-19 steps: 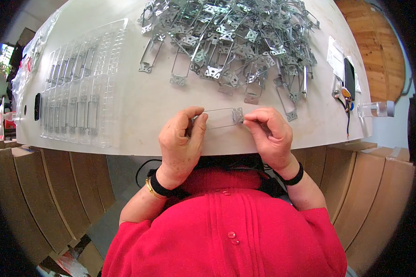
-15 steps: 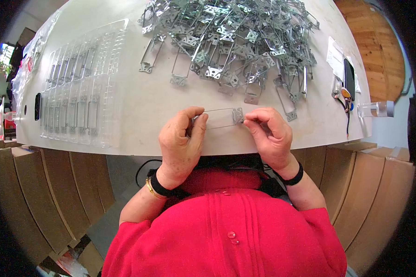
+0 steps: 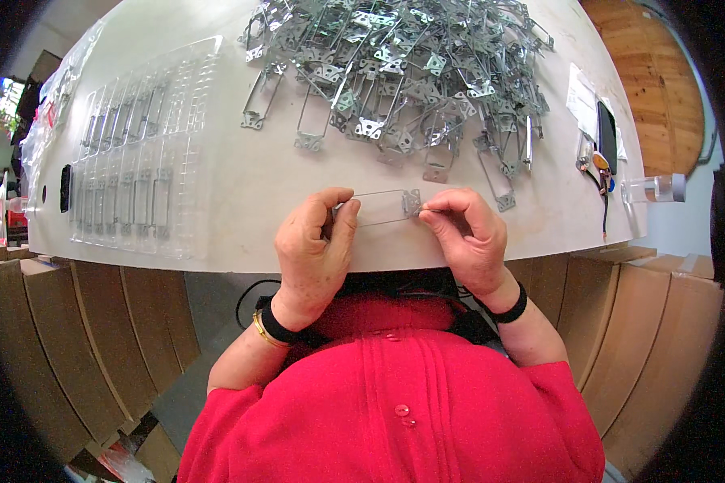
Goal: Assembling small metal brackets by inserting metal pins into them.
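Observation:
Between my hands, just above the table's near edge, is a thin metal wire frame with a small perforated plate at its right end. My left hand pinches its left end between thumb and fingers, which hide that end. At the plate end, my right hand is closed, thumb against forefinger; whether a small part sits in that pinch is hidden. A large heap of similar metal frames lies beyond my hands.
On the left lies a clear plastic tray holding several frames in two rows. A black phone, a tool with an orange part and a clear capped container are at the right. Cardboard boxes stand below the table edge.
Both hands and the wire frame stay almost in place, with only a very slight shift left. The grip of each hand looks the same.

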A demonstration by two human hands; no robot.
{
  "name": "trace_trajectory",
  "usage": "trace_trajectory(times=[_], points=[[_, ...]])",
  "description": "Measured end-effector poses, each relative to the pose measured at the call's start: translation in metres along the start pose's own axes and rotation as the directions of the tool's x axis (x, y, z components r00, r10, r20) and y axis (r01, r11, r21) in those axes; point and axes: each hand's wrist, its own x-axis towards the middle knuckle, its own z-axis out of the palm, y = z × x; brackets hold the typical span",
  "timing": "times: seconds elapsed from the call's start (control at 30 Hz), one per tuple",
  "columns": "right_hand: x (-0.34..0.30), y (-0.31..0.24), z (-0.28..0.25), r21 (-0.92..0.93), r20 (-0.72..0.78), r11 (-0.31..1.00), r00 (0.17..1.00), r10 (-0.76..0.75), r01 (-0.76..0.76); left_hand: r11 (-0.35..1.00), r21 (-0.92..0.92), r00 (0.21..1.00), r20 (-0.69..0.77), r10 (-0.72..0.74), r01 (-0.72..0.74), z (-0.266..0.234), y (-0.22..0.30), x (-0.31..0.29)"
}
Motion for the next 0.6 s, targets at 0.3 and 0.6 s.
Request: trace_trajectory(times=[0.3, 0.6], points=[[-0.0003, -0.0007, -0.0005, -0.019, 0.004, 1.0, 1.0, -0.011, 0.011, 1.0, 0.005, 1.0, -0.01, 0.025, -0.025, -0.0003, 0.0003, 0.0006], [0.0004, 0.0024, -0.0002, 0.0, 0.001, 1.0, 1.0, -0.006, 0.006, 0.999, 0.013, 0.999, -0.022, 0.037, -0.037, 0.0004, 0.0006, 0.0011]])
